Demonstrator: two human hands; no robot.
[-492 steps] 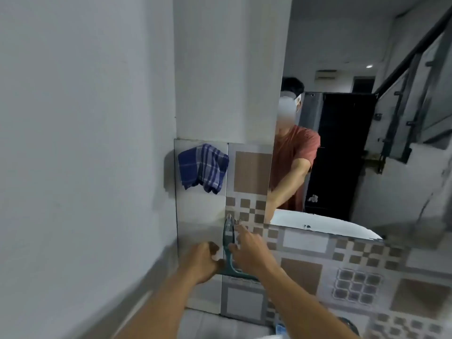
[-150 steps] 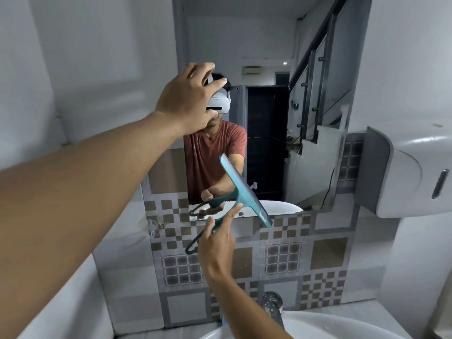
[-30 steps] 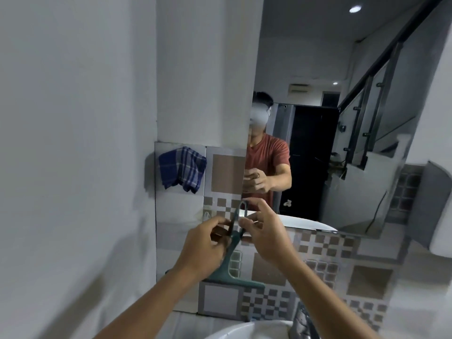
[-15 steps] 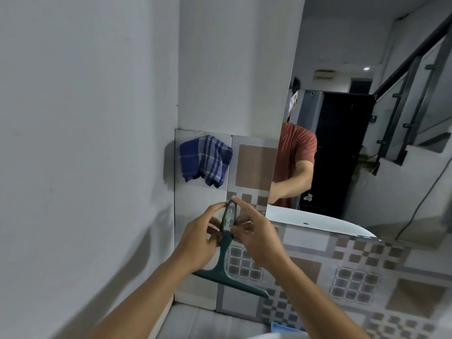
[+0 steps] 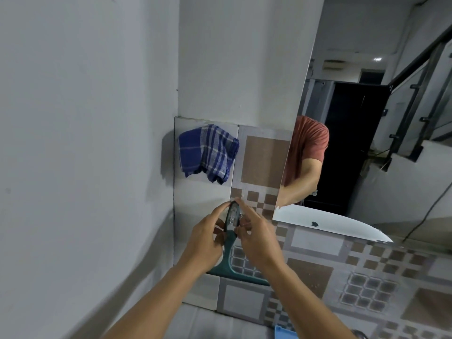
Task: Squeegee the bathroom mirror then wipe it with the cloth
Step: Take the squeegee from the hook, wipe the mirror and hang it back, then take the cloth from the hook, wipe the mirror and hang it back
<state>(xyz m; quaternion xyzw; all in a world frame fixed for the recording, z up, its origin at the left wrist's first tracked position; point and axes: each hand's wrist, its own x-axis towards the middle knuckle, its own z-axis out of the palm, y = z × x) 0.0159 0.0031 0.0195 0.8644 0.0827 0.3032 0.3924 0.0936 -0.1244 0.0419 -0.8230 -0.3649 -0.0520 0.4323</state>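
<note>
Teal plastic fills the near ground: the squeegee (image 5: 230, 243) hangs blade-down against the patterned tiled wall (image 5: 315, 270), its looped handle top pinched from both sides. The left hand (image 5: 205, 243) has its grip closed on the handle's left edge, the right hand (image 5: 256, 241) on the right, seemingly working the loop onto a small wall hook. It looks light and stiff, the rubber edge pliant; the handle loop is the sensible hold. Just above, the blue checked cloth (image 5: 208, 152) hangs limp on the tile, soft and best gathered in a bunch. Farther right, the mirror (image 5: 367, 143) awaits wiping.
</note>
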